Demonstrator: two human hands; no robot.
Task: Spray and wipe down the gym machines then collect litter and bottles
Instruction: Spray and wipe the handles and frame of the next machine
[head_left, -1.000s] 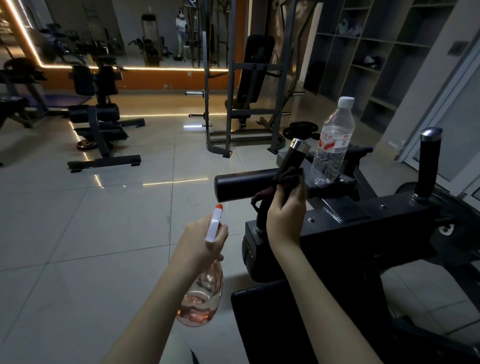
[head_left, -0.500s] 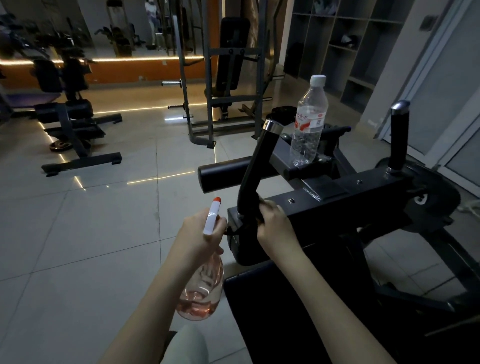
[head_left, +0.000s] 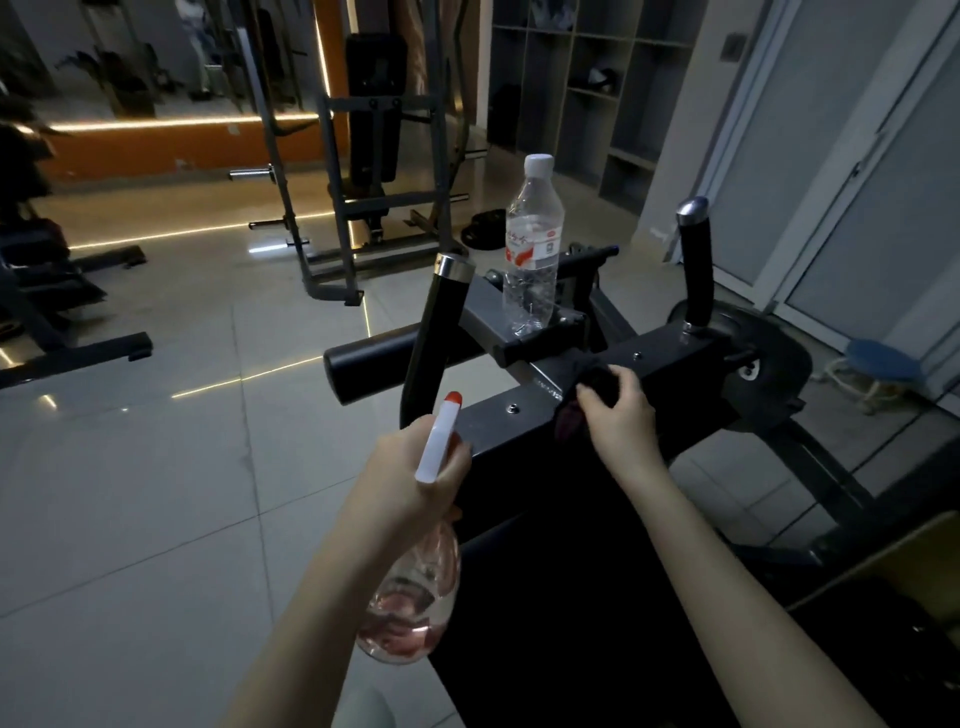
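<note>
Gym machine (head_left: 670, 358) across centre and right of frame, dark metal crossbar with two upright black handles. Left hand (head_left: 410, 483) at lower centre, fingers curled round neck of spray bottle (head_left: 410, 608); white nozzle with red tip pointing up, clear body with pinkish liquid hanging below the fist. Right hand (head_left: 618, 415) just right of centre, fingers bunched round dark cloth (head_left: 597, 379), cloth pressed on top of the crossbar, part draped over the near edge. Water bottle (head_left: 532, 249) upright above centre, white cap, red-and-white label, standing on grey bracket of the machine behind the crossbar, apart from both hands. Left handle (head_left: 436, 332) with chrome cap between spray nozzle and water bottle; right handle (head_left: 693, 260) at far end of crossbar. Black roller pad (head_left: 374, 364) sticking out left of the machine. Pale tiled floor (head_left: 156, 467) at left, grey rack (head_left: 363, 182) upper centre, open shelving (head_left: 582, 78) upper right, blue stool (head_left: 883, 364) at right edge
</note>
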